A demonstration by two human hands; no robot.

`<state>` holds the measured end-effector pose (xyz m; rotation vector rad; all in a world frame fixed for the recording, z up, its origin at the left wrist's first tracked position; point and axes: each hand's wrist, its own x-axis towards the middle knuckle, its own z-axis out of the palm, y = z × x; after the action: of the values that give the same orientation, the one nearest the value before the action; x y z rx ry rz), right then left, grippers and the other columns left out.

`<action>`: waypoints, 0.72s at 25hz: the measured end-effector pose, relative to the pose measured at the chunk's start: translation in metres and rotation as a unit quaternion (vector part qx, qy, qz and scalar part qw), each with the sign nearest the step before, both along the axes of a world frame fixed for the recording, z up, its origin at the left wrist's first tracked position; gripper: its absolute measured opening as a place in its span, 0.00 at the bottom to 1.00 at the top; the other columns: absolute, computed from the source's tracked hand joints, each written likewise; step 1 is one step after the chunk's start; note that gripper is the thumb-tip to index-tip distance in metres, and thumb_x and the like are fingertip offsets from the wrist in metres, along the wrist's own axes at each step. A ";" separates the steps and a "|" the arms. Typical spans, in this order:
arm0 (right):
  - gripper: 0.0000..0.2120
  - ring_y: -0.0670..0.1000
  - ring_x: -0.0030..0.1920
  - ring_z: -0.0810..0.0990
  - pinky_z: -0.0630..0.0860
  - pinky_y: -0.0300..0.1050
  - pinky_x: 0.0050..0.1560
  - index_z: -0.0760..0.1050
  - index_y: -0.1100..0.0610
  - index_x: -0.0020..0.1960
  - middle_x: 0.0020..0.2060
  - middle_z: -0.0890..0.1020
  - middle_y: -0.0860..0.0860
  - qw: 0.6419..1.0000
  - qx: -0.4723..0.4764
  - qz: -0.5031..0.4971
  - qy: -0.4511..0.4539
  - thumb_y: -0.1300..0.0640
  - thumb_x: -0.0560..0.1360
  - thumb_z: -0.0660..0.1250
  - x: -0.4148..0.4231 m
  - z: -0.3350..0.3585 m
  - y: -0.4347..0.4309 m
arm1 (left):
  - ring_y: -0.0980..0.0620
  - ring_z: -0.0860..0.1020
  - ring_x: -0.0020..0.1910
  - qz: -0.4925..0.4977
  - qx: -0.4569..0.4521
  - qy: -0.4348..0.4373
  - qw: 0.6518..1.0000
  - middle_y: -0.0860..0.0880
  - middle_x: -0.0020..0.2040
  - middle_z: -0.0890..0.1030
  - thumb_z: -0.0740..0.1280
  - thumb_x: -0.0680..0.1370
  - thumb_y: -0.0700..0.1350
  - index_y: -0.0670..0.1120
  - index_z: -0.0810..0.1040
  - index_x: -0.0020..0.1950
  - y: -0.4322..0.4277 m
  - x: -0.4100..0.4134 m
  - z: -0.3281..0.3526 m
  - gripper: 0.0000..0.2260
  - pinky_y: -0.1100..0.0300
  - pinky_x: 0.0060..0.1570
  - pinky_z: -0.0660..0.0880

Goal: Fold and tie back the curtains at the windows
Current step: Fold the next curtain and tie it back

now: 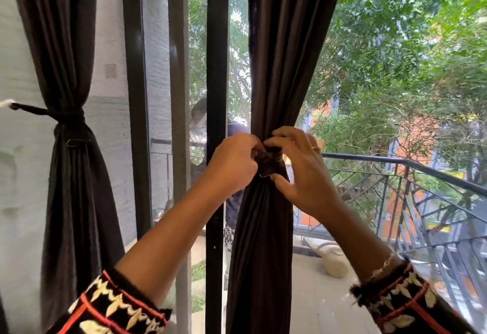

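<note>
A dark brown curtain (279,43) hangs gathered in the middle of the window. At its waist sits a bunched dark tie-back (270,161). My left hand (232,165) pinches the tie-back from the left with curled fingers. My right hand (300,170) holds it from the right, fingertips on top and thumb below. A second dark curtain (71,175) hangs at the left, bound at its waist by a tie-back (67,117) fastened to the wall.
Black window frame posts (216,70) stand just left of the curtain I hold. Behind the glass lies a balcony with a black metal railing (411,172), a pale watering can (332,260) on its floor, and trees beyond.
</note>
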<state>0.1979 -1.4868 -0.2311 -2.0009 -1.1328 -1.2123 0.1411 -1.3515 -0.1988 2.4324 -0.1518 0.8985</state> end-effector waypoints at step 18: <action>0.07 0.44 0.31 0.78 0.75 0.36 0.34 0.76 0.55 0.38 0.30 0.79 0.48 0.607 0.456 0.363 0.541 0.56 0.61 0.70 -0.030 -0.025 0.015 | 0.47 0.72 0.22 -0.143 -0.133 0.084 0.977 0.45 0.29 0.74 0.52 0.76 0.26 0.39 0.75 0.48 -0.005 0.000 -0.007 0.15 0.56 0.25 0.74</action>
<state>0.1680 -1.4718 -0.2566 -0.8698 -0.3622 0.0703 0.1414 -1.3567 -0.2055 2.1553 -0.2911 0.5455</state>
